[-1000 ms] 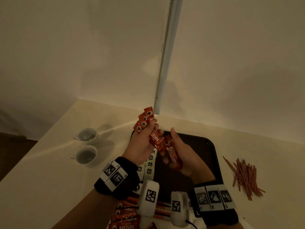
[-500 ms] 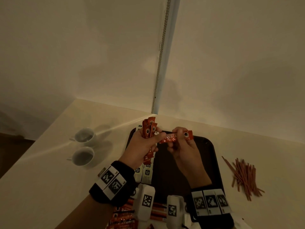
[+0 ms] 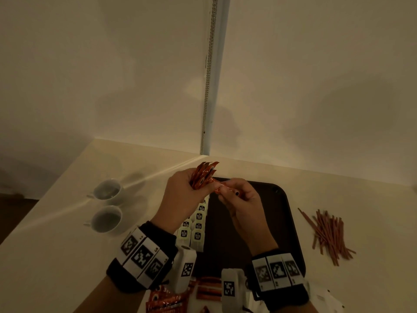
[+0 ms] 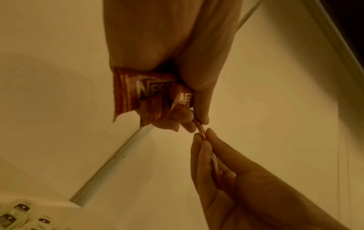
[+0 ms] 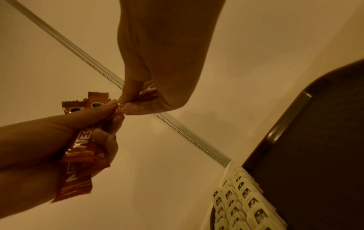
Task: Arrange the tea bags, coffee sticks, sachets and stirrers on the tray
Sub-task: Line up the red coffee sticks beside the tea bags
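Waiting below both hands, the dark tray (image 3: 291, 224) carries tea bags (image 3: 195, 224) in rows along its left edge, so its middle stays free. The left hand (image 3: 180, 197) clamps a bundle of coffee sticks (image 3: 203, 177) upright; the right hand (image 3: 242, 199) pinches one stick (image 3: 225, 189), now tucked closer in than half a second ago.

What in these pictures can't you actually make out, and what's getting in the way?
- How many coffee sticks the left hand grips: head view, they overlap and the fingers cover them.
- The stick pinched by the right hand: right wrist view, mostly hidden in the fingers.
- Tea bags on the tray: head view, label print too small.
- Loose sticks nearest the person: head view, cut off by the bottom edge.
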`<state>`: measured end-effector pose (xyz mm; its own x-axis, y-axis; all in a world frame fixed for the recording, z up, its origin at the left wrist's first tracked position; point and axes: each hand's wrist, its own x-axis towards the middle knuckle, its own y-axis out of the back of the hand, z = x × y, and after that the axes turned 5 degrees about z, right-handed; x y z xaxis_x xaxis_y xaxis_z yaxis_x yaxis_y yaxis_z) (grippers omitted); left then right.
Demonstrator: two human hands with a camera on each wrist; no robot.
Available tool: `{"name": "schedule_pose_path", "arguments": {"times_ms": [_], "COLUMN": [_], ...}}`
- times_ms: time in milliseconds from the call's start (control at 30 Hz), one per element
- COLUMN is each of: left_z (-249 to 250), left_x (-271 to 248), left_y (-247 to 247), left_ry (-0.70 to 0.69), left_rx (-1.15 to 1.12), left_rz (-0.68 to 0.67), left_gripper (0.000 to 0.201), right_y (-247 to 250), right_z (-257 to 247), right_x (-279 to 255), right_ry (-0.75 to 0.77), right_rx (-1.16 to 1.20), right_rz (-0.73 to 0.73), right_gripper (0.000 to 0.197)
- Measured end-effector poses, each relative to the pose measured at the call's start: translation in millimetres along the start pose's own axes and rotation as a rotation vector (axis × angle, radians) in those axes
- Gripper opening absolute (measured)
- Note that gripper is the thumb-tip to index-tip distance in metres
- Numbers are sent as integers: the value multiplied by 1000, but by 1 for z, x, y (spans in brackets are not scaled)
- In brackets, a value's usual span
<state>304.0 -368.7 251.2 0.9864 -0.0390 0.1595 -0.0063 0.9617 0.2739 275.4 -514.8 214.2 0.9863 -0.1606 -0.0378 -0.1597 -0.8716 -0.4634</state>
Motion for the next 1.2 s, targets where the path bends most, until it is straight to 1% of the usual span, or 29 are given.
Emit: {"name": "schedule_pose_path", "arguments": {"times_ms": [67, 100, 167, 233, 267, 367, 433, 467, 533, 600, 667, 733, 800, 867, 933, 1100, 1200], "left_z": [1, 2, 3, 0, -2, -11, -18, -20, -25, -31, -41, -53, -63, -70, -74, -80, -85], "left_x": [0, -1, -2, -1, -1, -3, -2, -2, 1, 4, 8, 11, 14, 18, 21, 24, 24], "left_y": [1, 1, 1, 1, 1, -2, -3, -3, -3, -1, 2, 7, 12, 17, 20, 25, 27], "left_ry": [-17, -32, -39, -26, -17, 20, 64, 90, 141, 219, 348, 538, 679, 763, 795, 763, 775], "left_rx": [10, 23, 34, 14, 4, -27, -42, -54, -85, -128, -231, -382, -531, -654, -698, -628, -607], "left_rz": [-7, -14, -24, -1, 21, 83, 122, 132, 115, 94, 91, 110, 121, 116, 94, 51, 45], "left_gripper": [13, 15, 17, 18, 19, 19, 15, 13, 11, 10, 19, 28, 25, 19, 16, 21, 21], "right_y": [1, 1, 2, 4, 6, 11, 15, 17, 21, 27, 36, 53, 73, 93, 108, 123, 124], "right_z": [1, 1, -1, -6, -7, -10, -11, -10, -9, -6, -2, 4, 14, 30, 50, 91, 104], "right_x": [0, 0, 0, 0, 0, 2, 3, 3, 5, 12, 25, 45, 67, 90, 110, 146, 159], "right_ry": [17, 25, 33, 48, 58, 42, -4, -31, -92, -142, -163, -169, -180, -204, -244, -379, -416], "right_rx": [-22, -42, -84, -130, -168, -256, -267, -272, -287, -309, -340, -346, -366, -449, -559, -713, -777], "right_rz": [20, 25, 35, 40, 40, 42, 29, 19, -14, -23, 47, 192, 322, 422, 479, 520, 548], "right_gripper": [48, 45, 34, 20, 19, 19, 17, 20, 26, 27, 25, 21, 19, 19, 18, 16, 18]}}
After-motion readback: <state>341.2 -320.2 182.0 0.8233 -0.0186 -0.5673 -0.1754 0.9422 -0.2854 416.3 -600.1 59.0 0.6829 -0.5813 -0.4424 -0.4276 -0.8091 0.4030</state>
